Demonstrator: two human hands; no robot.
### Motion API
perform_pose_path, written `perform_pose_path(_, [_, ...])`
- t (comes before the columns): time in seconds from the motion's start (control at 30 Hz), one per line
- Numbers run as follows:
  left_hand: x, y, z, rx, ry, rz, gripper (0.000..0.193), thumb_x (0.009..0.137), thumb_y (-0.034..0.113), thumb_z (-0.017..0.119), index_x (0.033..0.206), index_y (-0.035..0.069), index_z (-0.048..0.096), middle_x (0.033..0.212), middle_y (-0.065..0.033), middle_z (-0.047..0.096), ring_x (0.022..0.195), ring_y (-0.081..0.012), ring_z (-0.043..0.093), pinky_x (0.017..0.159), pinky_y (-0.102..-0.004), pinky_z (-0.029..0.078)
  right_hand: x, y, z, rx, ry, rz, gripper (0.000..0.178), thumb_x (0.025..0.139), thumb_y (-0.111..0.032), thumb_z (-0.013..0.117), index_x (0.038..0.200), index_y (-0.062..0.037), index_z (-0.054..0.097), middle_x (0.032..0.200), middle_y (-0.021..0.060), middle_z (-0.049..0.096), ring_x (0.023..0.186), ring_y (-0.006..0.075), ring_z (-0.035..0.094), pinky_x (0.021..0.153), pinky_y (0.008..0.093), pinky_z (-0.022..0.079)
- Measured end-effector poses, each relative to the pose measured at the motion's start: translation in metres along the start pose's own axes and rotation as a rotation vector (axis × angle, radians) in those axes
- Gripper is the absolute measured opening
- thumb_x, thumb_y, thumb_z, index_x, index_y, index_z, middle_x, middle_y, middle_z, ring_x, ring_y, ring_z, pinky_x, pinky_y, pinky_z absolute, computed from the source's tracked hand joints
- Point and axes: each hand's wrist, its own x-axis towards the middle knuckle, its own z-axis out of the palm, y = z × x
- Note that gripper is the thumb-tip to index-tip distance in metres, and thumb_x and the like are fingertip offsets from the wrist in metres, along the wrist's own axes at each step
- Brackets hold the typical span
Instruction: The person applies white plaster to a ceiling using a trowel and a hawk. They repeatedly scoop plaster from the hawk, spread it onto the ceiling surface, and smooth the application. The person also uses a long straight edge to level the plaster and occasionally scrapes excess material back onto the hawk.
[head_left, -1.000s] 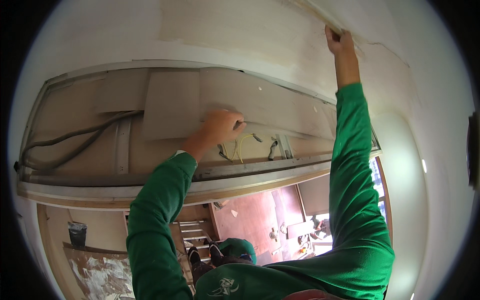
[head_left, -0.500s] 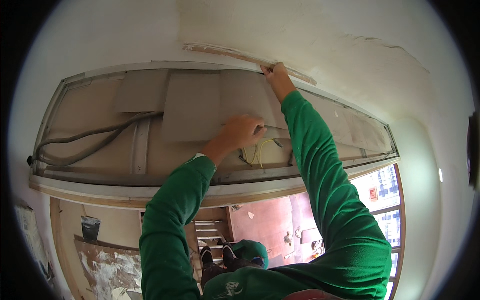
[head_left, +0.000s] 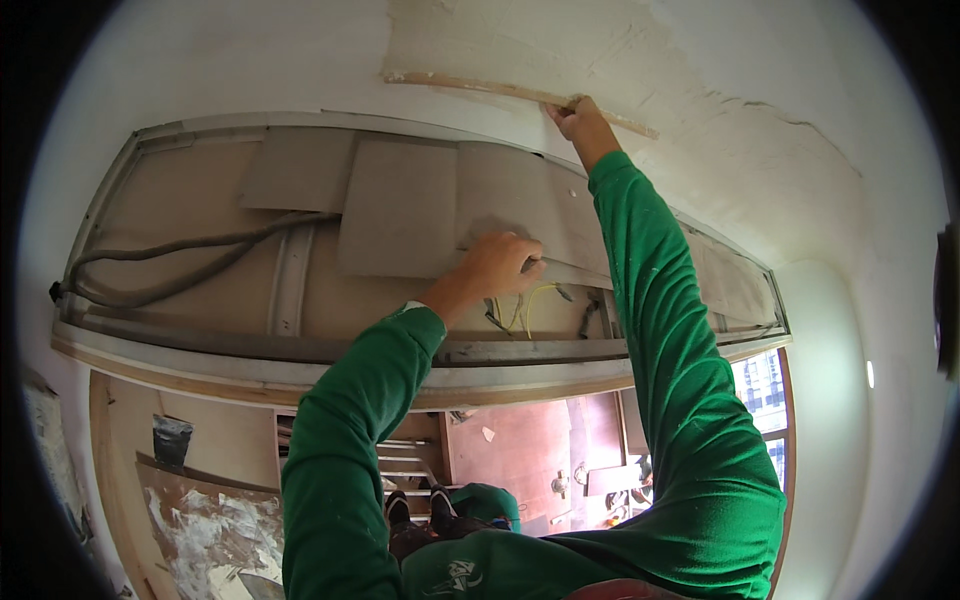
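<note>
The right hand [head_left: 578,118] grips the strip [head_left: 470,86] near its right half, with the thumb and fingers closed about its edge. The strip is long, narrow and tan; it lies along the pale plastered surface [head_left: 560,45], above the recess, and slopes down toward the right.

The left hand [head_left: 498,264] is curled in front of the grey panels [head_left: 400,205]; whether it grasps anything cannot be told. Yellow wires [head_left: 531,308] hang just below this hand, beside dark connectors.

The recess has a metal frame [head_left: 550,349] along its lower edge. At its left side, a dark cable [head_left: 170,246] runs in a loop and passes behind a panel. Below the recess are a ladder [head_left: 403,460], a board [head_left: 215,530] smeared with white and, at its top edge, a black container [head_left: 172,440].
</note>
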Motion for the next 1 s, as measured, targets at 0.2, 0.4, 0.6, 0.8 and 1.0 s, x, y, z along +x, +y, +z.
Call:
perform_pose_path(0.2, [0.002,0.000,-0.001,-0.009,-0.026,0.005,0.020,0.086,0.026,0.066,0.082,0.006,0.067,0.070,-0.0146,0.065,0.068,-0.0349,0.063,0.064,-0.0459,0.049,-0.008,-0.046,0.022,0.136,-0.083,-0.057,0.027,0.101,-0.014,0.044,0.119,0.0053,0.051,0.121,0.0202,0.056,0.106,0.0374,0.061,0.088,0.0532,0.058])
perform_pose_path(0.4, [-0.001,0.002,-0.009,0.015,-0.022,-0.023,0.020,0.086,0.025,0.065,0.082,0.006,0.067,0.071,-0.0148,0.065,0.068,-0.0349,0.063,0.063,-0.0464,0.048,-0.040,-0.082,0.054,0.134,-0.205,-0.125,0.031,0.100,-0.016,0.047,0.120,0.0060,0.054,0.121,0.0197,0.058,0.105,0.0372,0.062,0.086,0.0505,0.059])
perform_pose_path(0.6, [0.001,0.002,-0.004,0.022,0.002,0.024,0.021,0.086,0.027,0.065,0.082,0.006,0.067,0.069,-0.0139,0.065,0.066,-0.0349,0.063,0.061,-0.0453,0.048,-0.071,-0.137,0.075,0.079,-0.222,-0.249,0.030,0.101,-0.016,0.045,0.119,0.0064,0.054,0.117,0.0195,0.060,0.099,0.0367,0.065,0.083,0.0471,0.061])
perform_pose_path(0.8, [0.001,0.006,-0.008,0.014,-0.011,0.027,0.021,0.085,0.027,0.066,0.082,0.006,0.067,0.067,-0.0136,0.064,0.063,-0.0347,0.062,0.059,-0.0450,0.048,-0.123,-0.171,0.070,0.206,-0.438,-0.318,0.034,0.100,-0.012,0.036,0.125,0.0096,0.044,0.128,0.0217,0.050,0.119,0.0340,0.053,0.096,0.0441,0.056])
perform_pose_path(1.0, [0.001,0.012,-0.014,0.052,-0.008,0.024,0.021,0.085,0.026,0.066,0.081,0.006,0.067,0.063,-0.0116,0.063,0.059,-0.0326,0.062,0.055,-0.0443,0.047,-0.181,-0.145,-0.020,0.047,-0.462,-0.405,0.037,0.103,-0.017,0.041,0.130,0.0084,0.041,0.129,0.0195,0.049,0.127,0.0333,0.046,0.103,0.0487,0.050])
